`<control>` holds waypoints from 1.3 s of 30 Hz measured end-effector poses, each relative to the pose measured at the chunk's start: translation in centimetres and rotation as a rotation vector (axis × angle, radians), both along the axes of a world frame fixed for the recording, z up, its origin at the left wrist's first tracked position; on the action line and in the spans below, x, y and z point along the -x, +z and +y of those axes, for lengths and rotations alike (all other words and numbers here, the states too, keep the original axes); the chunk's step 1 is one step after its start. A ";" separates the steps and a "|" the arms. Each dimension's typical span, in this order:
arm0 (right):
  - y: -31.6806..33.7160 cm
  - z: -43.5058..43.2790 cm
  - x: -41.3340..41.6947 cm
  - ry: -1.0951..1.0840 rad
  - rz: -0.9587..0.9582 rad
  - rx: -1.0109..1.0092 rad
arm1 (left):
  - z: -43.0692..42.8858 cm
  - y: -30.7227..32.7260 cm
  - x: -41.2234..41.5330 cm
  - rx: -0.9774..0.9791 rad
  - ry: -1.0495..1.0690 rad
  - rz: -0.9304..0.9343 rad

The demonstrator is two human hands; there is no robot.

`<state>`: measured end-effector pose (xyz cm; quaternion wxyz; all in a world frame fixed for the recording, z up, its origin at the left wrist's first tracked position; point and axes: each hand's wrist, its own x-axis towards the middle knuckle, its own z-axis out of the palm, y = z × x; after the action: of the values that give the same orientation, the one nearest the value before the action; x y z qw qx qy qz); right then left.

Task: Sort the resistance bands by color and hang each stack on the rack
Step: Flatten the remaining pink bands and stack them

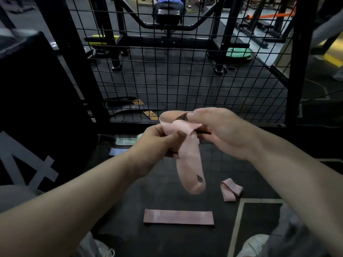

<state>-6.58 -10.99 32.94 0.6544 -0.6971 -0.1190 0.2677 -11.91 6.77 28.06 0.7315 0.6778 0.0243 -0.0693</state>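
**Pale Pink Band Being Held Up in Both Hands**

Gripping one pale pink band (189, 164) with both hands, in the air above the dark floor (167, 197). Pinching its upper part with the left hand (157, 143), thumb and curled fingers closing firmly on the material. Holding the other side of the same upper part with the right hand (220, 130), fingers curled around it, thumb and forefinger meeting at the top edge. Bringing the two hands near each other, with only a short folded piece of band between them.

Looking thin, smooth and wide, like a flat ribbon joined into a loop. Curling over itself between the two grips. Hanging down below the left grip as a long, flattened loop. Showing a small dark oval gap near the rounded bottom end, where the two layers are parting. Appearing a little blurred along the edges.

Lying flat on the floor well below the grip, nearer to the body, a second pink band (179, 217): a duller pink, woven-looking, pressed into a long rectangle. Resting below and to the right of the grip, a third pink band (231, 190), the same dull pink, folded loosely on itself. Lying to the left of the left grip, a greenish band (128, 141), and just nearer, partly hidden by the left forearm, a bluish band (117, 151). Standing beyond both hands, apart from them, a black wire grid (185, 80).
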 end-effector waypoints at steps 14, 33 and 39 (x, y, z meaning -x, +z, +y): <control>-1.5 0.3 0.5 -0.160 -0.213 0.323 | 0.3 0.3 -0.5 0.142 0.216 0.178; 0.6 -0.1 0.8 -0.030 -0.188 0.066 | -0.3 -0.4 -0.4 -0.163 0.103 -0.158; 1.1 -1.1 0.5 0.007 -0.671 0.600 | -0.3 -0.2 -0.3 -0.182 0.122 -0.152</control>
<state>-7.06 -12.09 34.04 0.3478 -0.9037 -0.2443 0.0515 -11.66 6.47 27.82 0.6695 0.7421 0.0164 0.0293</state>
